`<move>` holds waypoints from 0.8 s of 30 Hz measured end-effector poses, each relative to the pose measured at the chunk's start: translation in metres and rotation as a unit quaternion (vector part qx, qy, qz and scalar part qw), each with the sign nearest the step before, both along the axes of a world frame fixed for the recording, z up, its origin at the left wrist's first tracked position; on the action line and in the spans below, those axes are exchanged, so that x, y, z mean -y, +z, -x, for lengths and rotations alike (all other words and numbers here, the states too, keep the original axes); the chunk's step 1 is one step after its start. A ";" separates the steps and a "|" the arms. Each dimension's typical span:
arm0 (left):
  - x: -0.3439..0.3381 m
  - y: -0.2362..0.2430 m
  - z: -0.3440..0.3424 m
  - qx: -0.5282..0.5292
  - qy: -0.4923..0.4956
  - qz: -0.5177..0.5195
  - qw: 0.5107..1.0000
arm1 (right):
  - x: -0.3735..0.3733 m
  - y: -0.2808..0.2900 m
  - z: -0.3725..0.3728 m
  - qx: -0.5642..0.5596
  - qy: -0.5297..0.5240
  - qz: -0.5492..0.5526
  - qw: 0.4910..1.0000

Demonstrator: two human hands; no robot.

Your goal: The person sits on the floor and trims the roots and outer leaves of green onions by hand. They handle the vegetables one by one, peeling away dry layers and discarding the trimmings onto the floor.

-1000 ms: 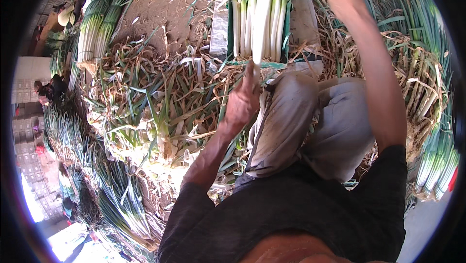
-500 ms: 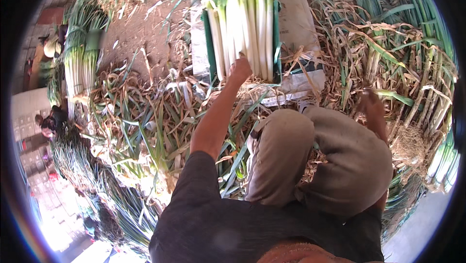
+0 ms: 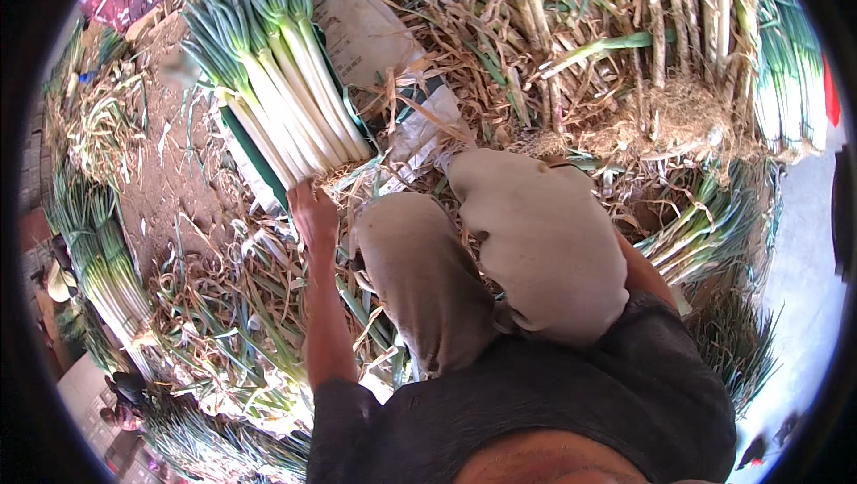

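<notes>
Long green onions (image 3: 290,104) with thick white stalks lie side by side in a green tray (image 3: 259,149), leaves pointing away from me. At the tray's near left corner, my left hand (image 3: 312,214) is against the lower stalk ends. Its fingers look bent and closed; what they hold, if anything, is hidden. My right forearm (image 3: 647,265) passes behind my raised knee, which hides most or all of my right hand. Beyond that knee lie untrimmed onions (image 3: 656,37) with dry brown leaves and tangled roots (image 3: 669,122).
Pale sacking (image 3: 370,24) lies under and beside the tray. Dry leaf litter (image 3: 232,283) covers the ground around my legs. Bundled green onions (image 3: 103,279) stand at the left, and more (image 3: 790,82) at the far right. Another heap of onions (image 3: 705,234) lies to my right.
My view has turned right, so the tray appears farther left. My left hand has moved down from the white stalks to their lower ends. My right hand has gone behind the knee.
</notes>
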State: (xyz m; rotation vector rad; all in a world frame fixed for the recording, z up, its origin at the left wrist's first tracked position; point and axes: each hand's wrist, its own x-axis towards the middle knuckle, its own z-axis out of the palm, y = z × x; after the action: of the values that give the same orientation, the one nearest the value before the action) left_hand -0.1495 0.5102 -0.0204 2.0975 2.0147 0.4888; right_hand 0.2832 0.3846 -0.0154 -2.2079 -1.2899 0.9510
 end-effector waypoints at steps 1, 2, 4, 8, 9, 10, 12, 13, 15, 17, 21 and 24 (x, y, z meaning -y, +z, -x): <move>0.021 -0.002 0.002 0.031 0.029 0.053 0.998 | -0.001 -0.026 -0.008 0.005 -0.024 -0.012 1.000; 0.050 -0.004 0.009 0.062 0.063 0.106 0.990 | -0.004 -0.046 -0.015 0.008 -0.042 -0.024 0.999; 0.121 -0.007 0.021 0.164 0.101 0.183 0.964 | -0.013 -0.074 -0.031 0.025 -0.073 -0.040 0.996; 0.235 -0.008 0.033 0.453 0.163 0.277 0.832 | -0.040 -0.095 -0.058 0.057 -0.112 -0.096 0.987; 0.248 -0.001 0.030 0.468 0.155 0.282 0.823 | -0.050 -0.104 -0.062 0.066 -0.101 -0.139 0.983; 0.254 0.005 0.025 0.464 0.140 0.285 0.827 | -0.055 -0.116 -0.067 0.077 -0.093 -0.179 0.976; 0.244 0.031 0.001 0.377 0.076 0.280 0.880 | -0.057 -0.137 -0.068 0.010 -0.083 -0.113 0.990; 0.247 0.025 0.004 0.359 0.063 0.265 0.893 | -0.061 -0.137 -0.066 0.015 -0.073 -0.057 0.996; 0.247 0.019 0.010 0.319 0.034 0.239 0.916 | -0.065 -0.138 -0.069 -0.002 -0.063 -0.005 0.998; 0.228 0.044 0.005 0.193 -0.038 0.269 0.943 | -0.059 -0.141 -0.082 -0.042 -0.066 -0.012 0.997; 0.213 0.027 0.022 0.115 -0.015 0.182 0.976 | -0.063 -0.054 -0.088 0.111 0.018 0.003 0.994; 0.201 0.053 0.009 0.092 -0.041 0.126 0.987 | -0.057 0.043 -0.093 -0.183 0.004 -0.004 0.983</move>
State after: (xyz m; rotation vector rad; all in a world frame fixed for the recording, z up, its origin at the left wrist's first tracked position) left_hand -0.1585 0.3088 0.0324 1.8991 1.7778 0.3757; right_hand 0.3764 0.4420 0.0274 -1.9055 -1.1269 1.2794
